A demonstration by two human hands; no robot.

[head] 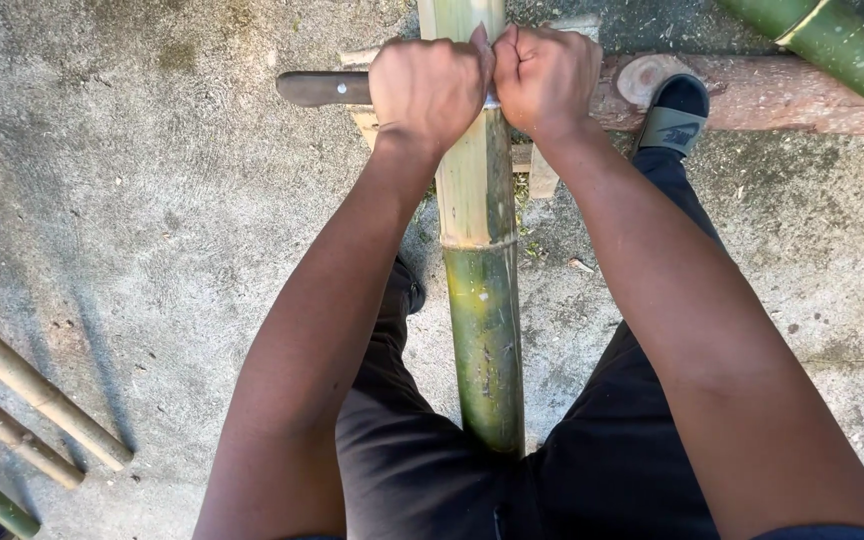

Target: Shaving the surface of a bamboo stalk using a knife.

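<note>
Both fists, left hand [430, 88] and right hand [546, 78], clench your knife [320, 88] across the bamboo pole [479, 250] at upper centre; a slip could cut your legs.

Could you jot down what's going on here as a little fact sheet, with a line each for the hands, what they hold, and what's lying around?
Left hand: fist closed on the knife's bare blade end
Right hand: fist closed on the knife's other end
Knife: lies crosswise on the pole
Bamboo pole: between the legs; green below the node, pale scraped above
Log: on the concrete, sandalled foot resting against it
Nearby: second green bamboo, thin canes
</note>
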